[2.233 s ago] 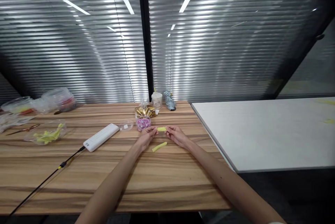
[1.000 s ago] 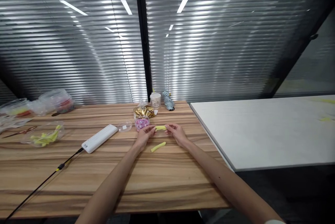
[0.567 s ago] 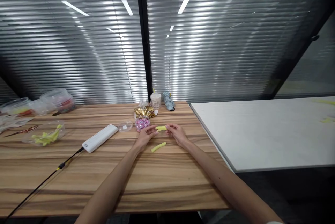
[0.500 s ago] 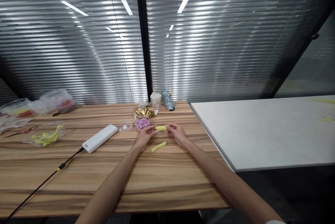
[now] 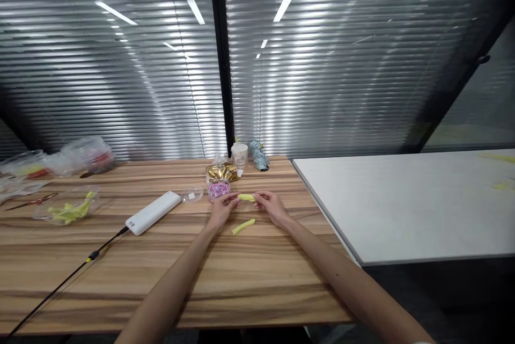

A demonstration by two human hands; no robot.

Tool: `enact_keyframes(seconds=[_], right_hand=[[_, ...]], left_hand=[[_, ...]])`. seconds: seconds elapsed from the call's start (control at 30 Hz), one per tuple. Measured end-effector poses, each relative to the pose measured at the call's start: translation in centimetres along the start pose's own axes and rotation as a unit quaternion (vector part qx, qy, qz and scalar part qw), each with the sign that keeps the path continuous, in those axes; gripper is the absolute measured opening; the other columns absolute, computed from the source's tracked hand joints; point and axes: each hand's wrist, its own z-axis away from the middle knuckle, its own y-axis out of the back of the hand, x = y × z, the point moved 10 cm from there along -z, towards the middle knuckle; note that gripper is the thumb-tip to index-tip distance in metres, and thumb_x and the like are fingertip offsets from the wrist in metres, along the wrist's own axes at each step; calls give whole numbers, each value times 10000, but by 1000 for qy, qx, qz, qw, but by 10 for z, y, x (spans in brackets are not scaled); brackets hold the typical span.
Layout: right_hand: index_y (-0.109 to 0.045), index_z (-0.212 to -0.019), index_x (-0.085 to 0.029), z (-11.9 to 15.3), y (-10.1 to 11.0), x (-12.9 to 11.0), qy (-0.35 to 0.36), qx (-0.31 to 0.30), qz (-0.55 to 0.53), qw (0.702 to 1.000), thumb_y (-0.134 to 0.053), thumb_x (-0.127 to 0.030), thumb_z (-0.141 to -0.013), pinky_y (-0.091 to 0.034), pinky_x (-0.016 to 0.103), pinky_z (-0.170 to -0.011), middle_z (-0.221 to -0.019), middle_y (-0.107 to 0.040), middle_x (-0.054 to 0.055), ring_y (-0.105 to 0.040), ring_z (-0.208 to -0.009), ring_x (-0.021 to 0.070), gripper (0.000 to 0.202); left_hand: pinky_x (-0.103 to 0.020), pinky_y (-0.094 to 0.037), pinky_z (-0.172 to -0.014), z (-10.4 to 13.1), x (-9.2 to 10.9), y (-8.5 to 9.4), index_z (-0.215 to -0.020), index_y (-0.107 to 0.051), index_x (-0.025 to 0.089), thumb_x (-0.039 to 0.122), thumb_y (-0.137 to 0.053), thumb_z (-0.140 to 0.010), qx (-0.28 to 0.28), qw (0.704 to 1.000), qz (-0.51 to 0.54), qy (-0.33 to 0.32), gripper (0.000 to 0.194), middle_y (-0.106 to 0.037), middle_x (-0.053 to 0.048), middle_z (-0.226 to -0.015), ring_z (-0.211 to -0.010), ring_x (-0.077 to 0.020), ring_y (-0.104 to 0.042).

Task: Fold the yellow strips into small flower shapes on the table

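Observation:
A short yellow strip (image 5: 247, 197) is held level just above the wooden table (image 5: 257, 279), one end in each hand. My left hand (image 5: 223, 209) pinches its left end, close to a clear tub of pink and purple bits (image 5: 218, 189). At the right end, my right hand (image 5: 271, 205) has thumb and fingers closed on the strip. Below the hands, a second yellow strip (image 5: 243, 226) lies slantwise on the table, touched by neither hand.
Left of the hands are a round lid (image 5: 192, 194), a white power bank (image 5: 153, 212) with a black cable, a clear bowl of yellow pieces (image 5: 70, 210) and scissors (image 5: 38, 200). Behind stand a gold packet (image 5: 223, 172), a cup (image 5: 239, 155) and a blue-grey packet (image 5: 259, 155).
Both hands keep hold of the same strip, with only a very slight shift of the fingers. The view has moved a little.

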Motion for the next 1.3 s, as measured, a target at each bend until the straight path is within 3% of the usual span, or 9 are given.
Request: enact_keyframes(seconds=[0.37, 0.67, 0.93, 1.13, 1.3], right_hand=[[-621, -739, -139, 1, -3, -2, -2, -4, 6, 1000, -709, -370, -562, -390, 222, -502, -599, -602, 2, -524, -498, 94, 304], [-626, -765, -141, 1, -2, 1, -18, -13, 11, 1000, -704, -384, -569, -393, 227, -498, -604, -607, 11, -532, -503, 103, 321], [-624, -765, -143, 2, -3, 0, -10, -16, 8, 1000, -695, -383, -583, -391, 219, -499, -589, -599, -1, -529, -505, 97, 310], [-620, -762, -144, 0, 1, 2, -17, 1, -9, 1000, -701, -381, -580, -396, 217, -497, -615, -605, 5, -530, -515, 96, 310], [-616, -751, -155, -1, 4, 4, -21, 11, -17, 1000, -706, -393, -568, -401, 221, -492, -642, -610, 12, -531, -520, 101, 313]], left_hand=[[-241, -462, -583, -1, 6, 1, -826, -639, 121, 321, -635, -659, 0, 998, -38, -40, 261, -629, -25, -656, -564, -111, -555], [-230, -450, -533, 1, 9, 0, -789, -636, 120, 366, -605, -678, 1, 996, -66, -52, 272, -595, -13, -581, -533, -112, -536], [-230, -459, -523, 1, 11, 0, -834, -626, 120, 350, -609, -671, 13, 996, -68, -49, 282, -642, -45, -723, -529, -103, -539], [-237, -476, -564, 6, 17, -5, -1007, -590, 119, 354, -616, -675, -2, 998, -52, -38, 407, -644, -77, -853, -602, -111, -562], [-236, -482, -560, 7, 19, -6, -1014, -585, 127, 338, -662, -631, -3, 997, -59, -43, 444, -645, -79, -851, -632, -125, -577]])
